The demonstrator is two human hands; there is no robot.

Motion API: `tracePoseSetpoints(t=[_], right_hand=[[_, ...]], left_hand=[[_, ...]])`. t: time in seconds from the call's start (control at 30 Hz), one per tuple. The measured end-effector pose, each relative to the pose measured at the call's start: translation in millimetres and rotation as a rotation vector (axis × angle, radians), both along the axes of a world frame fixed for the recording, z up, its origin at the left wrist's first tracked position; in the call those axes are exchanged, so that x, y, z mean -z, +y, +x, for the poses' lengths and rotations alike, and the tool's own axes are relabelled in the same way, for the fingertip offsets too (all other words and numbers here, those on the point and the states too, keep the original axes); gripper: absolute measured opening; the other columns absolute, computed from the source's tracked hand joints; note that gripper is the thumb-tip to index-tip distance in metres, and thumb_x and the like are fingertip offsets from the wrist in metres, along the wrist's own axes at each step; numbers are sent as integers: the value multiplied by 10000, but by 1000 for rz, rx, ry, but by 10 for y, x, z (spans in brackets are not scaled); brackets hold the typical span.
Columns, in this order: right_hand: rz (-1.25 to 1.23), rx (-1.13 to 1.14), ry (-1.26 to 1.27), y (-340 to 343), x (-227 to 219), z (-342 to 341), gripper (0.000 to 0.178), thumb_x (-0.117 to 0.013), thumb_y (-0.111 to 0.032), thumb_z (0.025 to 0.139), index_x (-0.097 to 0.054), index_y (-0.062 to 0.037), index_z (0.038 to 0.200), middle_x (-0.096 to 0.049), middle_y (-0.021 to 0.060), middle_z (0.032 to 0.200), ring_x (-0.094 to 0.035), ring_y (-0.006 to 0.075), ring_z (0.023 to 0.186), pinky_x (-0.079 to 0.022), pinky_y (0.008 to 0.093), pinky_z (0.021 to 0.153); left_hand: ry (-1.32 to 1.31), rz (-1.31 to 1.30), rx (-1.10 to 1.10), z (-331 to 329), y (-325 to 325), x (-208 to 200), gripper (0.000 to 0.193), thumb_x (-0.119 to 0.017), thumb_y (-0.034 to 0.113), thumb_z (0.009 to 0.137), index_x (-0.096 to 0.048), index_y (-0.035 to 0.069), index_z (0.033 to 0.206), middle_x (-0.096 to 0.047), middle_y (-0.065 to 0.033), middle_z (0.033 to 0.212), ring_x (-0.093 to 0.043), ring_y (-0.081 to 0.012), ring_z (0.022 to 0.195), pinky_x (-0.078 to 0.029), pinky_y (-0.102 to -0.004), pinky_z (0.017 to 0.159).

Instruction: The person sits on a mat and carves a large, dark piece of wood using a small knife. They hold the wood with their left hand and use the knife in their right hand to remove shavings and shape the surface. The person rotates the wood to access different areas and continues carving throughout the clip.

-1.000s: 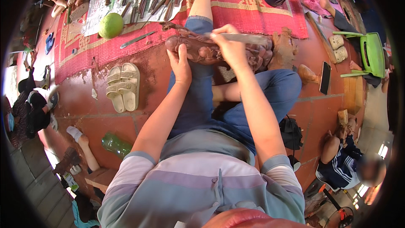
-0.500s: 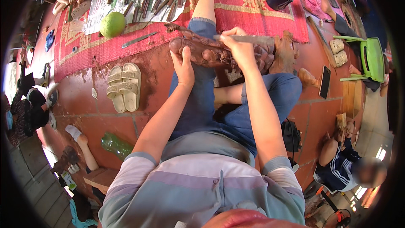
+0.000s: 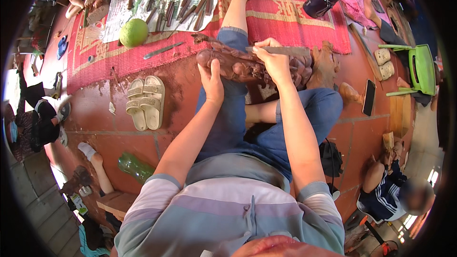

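A dark reddish-brown wood carving (image 3: 236,70) with rounded, knobbly shapes lies across my legs. My left hand (image 3: 213,84) is closed on its smooth rounded left end, thumb and fingers pressed against the wood. Above the carving's right part, my right hand (image 3: 276,66) grips a long, flat, greyish file-like tool (image 3: 296,51). The tool lies nearly level along the top of the carving; whether it touches the wood I cannot tell. Beside the carving's right end stands a lighter brown wooden piece (image 3: 323,69).
Ahead, a red patterned mat (image 3: 285,31) bears a sheet with several carving tools (image 3: 185,2), a green round fruit (image 3: 134,33), a thin blade (image 3: 163,50) and a dark flask (image 3: 321,1). Sandals (image 3: 146,102), a green bottle (image 3: 135,166), a phone (image 3: 368,97) and a green chair (image 3: 421,69) stand around.
The whole view has shifted a little, so everything sits slightly lower and to the right. Both hands keep their holds; the tool has moved slightly against the carving.
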State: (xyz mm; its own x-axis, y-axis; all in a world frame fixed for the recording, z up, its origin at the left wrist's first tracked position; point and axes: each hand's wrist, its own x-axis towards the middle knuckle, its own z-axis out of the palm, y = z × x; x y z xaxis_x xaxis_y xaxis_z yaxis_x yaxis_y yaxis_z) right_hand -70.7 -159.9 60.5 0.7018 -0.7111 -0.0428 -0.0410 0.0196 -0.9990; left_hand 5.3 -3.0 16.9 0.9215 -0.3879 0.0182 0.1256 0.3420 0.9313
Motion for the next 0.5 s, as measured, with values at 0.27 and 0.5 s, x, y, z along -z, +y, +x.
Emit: tracePoseSetpoints(t=[0.27, 0.5], right_hand=[[20, 2, -53, 76, -150, 45, 47, -653, -36, 769, -620, -2, 772, -632, 38, 737, -563, 88, 697, -447, 233, 660], [-8, 21, 20, -29, 1, 47, 66, -676, -62, 753, -633, -16, 774, -633, 27, 712, -554, 67, 631, -437, 218, 570]], left_hand=[[31, -53, -23, 4, -29, -21, 478, -525, 181, 924, -313, 24, 1323, -432, -77, 1248, -429, -169, 1144, -321, -311, 1003], [37, -33, -13, -4, -30, -40, 462, -512, 207, 932, -325, 32, 1317, -430, -74, 1250, -422, -172, 1146, -318, -314, 1003]])
